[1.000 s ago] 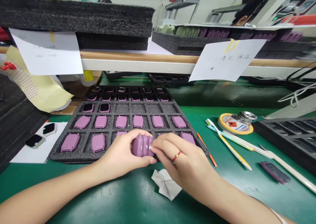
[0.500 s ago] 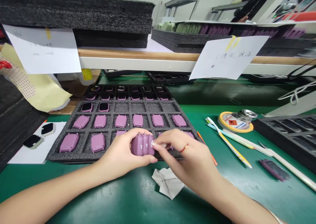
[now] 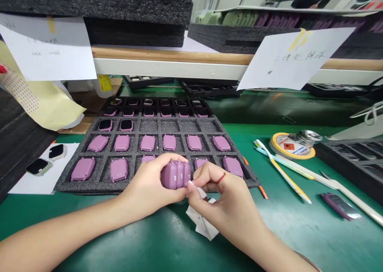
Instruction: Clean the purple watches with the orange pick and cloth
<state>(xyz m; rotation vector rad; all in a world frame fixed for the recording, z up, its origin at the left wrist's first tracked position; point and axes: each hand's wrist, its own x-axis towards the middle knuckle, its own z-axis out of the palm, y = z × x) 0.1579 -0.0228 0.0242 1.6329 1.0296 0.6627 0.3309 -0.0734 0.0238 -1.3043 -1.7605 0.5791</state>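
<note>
Three purple watch cases point(image 3: 176, 175) stand stacked side by side in the grip of my left hand point(image 3: 154, 180), fingers behind and thumb in front. Small light marks show on their near sides. My right hand point(image 3: 221, 196) is closed in a pinch on a small piece of white cloth point(image 3: 200, 191), its fingertips at the right end of the stack. Under that hand a crumpled grey-white cloth point(image 3: 203, 221) lies on the green table. Right behind my hands is a black foam tray point(image 3: 149, 125) with purple watch cases point(image 3: 119, 169) in many of its compartments.
Toothbrushes point(image 3: 284, 174), a yellow tape roll point(image 3: 291, 146) with a metal-topped container and a dark purple case point(image 3: 339, 206) lie to the right. At left, two pale watches rest on white paper point(image 3: 44, 180). A shelf edge point(image 3: 167, 66) crosses above the tray.
My right fingertips have moved slightly down along the end of the stack, and more of the white cloth shows. The camera view has tipped down a little. My left hand keeps its hold.
</note>
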